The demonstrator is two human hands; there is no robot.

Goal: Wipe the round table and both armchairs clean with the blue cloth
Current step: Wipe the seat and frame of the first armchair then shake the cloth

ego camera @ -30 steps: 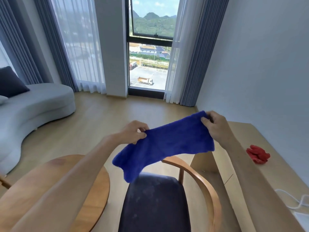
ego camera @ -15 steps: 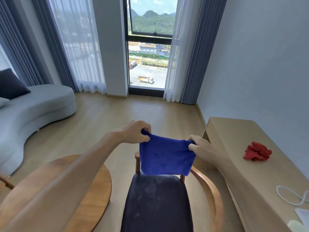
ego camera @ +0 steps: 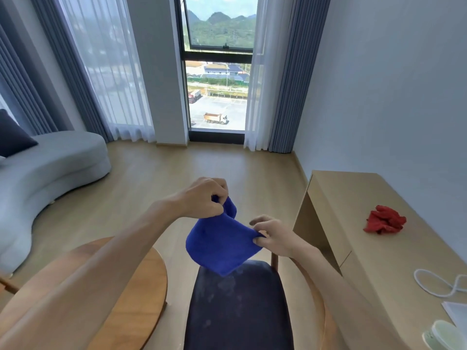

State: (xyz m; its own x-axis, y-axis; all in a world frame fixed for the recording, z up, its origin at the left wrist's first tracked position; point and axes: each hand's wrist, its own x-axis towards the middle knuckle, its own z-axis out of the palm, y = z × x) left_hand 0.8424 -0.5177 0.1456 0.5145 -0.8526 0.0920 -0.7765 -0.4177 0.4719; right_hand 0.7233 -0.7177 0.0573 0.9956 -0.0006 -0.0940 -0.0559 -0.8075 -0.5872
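Observation:
A folded blue cloth hangs in the air above the armchair, whose dark seat shows pale dusty smears and whose wooden arm curves along the right. My left hand pinches the cloth's upper corner. Lower and to the right, my right hand pinches the cloth's right edge between thumb and fingers. The round wooden table lies at the lower left, partly hidden by my left forearm. Only one armchair is in view.
A light wooden desk runs along the right wall with a crumpled red cloth, a white cable and a pale cup. A grey curved sofa stands left. Wooden floor stretches toward the window.
The cloth was stretched wide a second ago; my hands have come together and folded it smaller. My right hand dropped lower and shifted left.

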